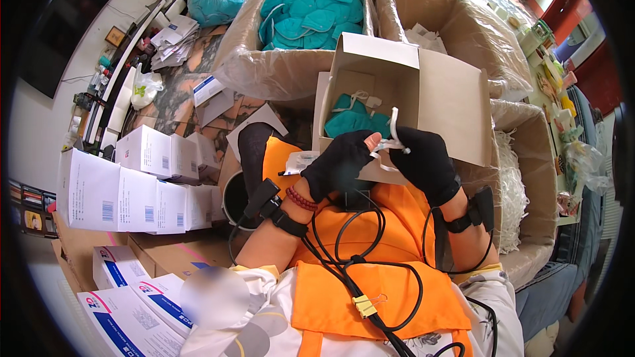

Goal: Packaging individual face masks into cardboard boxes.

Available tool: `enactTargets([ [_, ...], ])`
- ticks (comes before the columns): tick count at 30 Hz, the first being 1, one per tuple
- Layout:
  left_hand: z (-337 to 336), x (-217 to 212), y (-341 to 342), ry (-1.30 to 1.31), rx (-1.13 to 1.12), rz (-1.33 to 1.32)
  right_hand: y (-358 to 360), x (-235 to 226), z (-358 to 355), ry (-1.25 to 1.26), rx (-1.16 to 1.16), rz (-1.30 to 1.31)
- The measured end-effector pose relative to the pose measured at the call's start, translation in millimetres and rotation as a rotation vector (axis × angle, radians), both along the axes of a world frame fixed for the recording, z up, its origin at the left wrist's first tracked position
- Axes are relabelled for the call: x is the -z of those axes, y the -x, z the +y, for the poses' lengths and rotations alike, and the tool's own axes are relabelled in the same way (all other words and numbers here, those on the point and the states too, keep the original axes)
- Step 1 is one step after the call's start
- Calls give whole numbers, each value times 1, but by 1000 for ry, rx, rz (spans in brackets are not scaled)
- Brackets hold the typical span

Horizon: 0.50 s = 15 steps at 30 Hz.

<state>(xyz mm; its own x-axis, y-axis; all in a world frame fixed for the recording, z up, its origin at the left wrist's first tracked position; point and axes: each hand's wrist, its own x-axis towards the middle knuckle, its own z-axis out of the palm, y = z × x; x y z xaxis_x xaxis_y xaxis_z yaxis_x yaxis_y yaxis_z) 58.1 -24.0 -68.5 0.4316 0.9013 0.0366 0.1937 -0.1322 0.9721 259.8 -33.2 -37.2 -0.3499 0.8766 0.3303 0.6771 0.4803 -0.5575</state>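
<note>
My left hand (340, 164), in a black glove with a bare thumb tip, is closed in a pinch on white elastic straps (395, 133). Facing it, my right hand (426, 164) is also gloved in black, its fingers closed round the same straps. Both hands are above my lap, at the near side of an open white box (377, 53) with its flaps spread. Inside that box lie a few teal face masks (352, 122) with white straps on them. How the straps run between my fingers is partly hidden.
Beyond stands a large plastic-lined carton heaped with teal masks (314, 16); a second lined carton (456, 10) adjoins it. White straps (510, 192) fill a carton at right. White boxes (132, 192) line the left. Black cables (357, 258) hang over my orange apron (390, 291).
</note>
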Motion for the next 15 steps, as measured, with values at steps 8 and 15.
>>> enactTargets([
  [8, -6, -37, -3, 350, 18, -254, 1, -2, 0, 769, -88, 886],
  [15, -10, -6, -18, -265, 24, -247, 12, 12, -5, 401, 68, 609],
])
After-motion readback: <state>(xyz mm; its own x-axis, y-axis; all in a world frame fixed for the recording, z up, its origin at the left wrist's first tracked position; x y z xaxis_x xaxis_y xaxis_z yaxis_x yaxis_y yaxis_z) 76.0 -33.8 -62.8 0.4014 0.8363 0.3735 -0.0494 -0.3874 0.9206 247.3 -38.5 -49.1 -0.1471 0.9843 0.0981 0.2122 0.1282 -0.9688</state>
